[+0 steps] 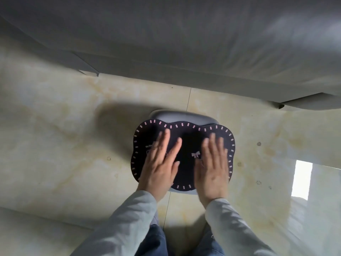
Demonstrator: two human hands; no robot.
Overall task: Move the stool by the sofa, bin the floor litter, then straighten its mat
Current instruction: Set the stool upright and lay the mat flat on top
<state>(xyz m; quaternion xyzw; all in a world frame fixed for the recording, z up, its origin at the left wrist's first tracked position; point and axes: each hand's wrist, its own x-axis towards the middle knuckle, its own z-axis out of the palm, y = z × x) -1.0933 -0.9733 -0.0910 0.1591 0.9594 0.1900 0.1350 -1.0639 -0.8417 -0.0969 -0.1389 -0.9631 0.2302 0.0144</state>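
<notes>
A low grey stool (pixel 177 116) stands on the tiled floor in front of the sofa (pixel 184 43). On its seat lies a dark scalloped mat (pixel 188 143) with pink stitch marks round the edge and a small pink bow. The mat overhangs the seat at the left and front, so only the stool's far rim and a sliver near me show. My left hand (pixel 159 167) lies flat on the mat's left half, fingers spread. My right hand (pixel 212 167) lies flat on its right half. Both hands are blurred and hold nothing.
The grey sofa fills the top of the view, its base edge running down to the right. Glossy beige marble tiles (pixel 64 135) surround the stool, with small marks (pixel 258 144) to the right. A bright window reflection (pixel 302 179) lies on the floor at right. My knees (pixel 156 241) are below.
</notes>
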